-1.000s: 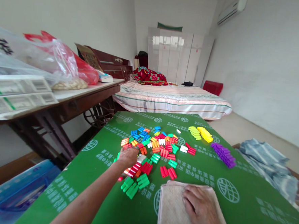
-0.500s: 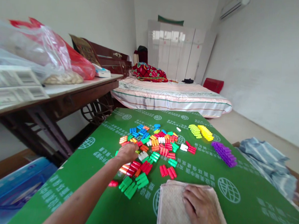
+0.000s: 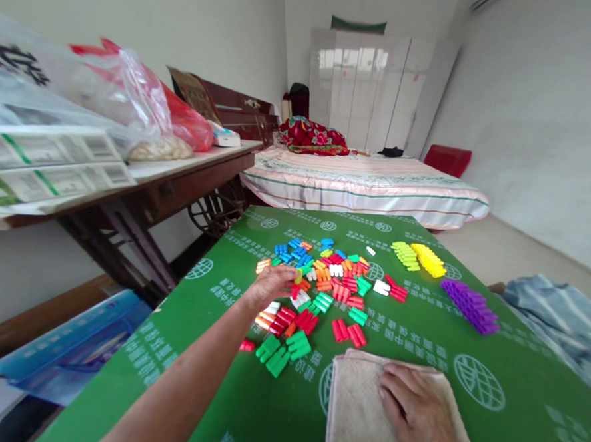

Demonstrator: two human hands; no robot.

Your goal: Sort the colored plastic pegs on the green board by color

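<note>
My left hand reaches out, fingers curled on mixed plastic pegs; right hand lies flat, fingers spread, on the towel.

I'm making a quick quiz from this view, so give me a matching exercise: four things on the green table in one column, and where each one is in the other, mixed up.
Things:
1. purple row
2. yellow row
3. beige towel
4. mixed pile

Places:
A. under the right hand
B. at the left hand
C. near the table's right edge
D. far side, beside the lime row

Pairs: 1-C, 2-D, 3-A, 4-B
</note>
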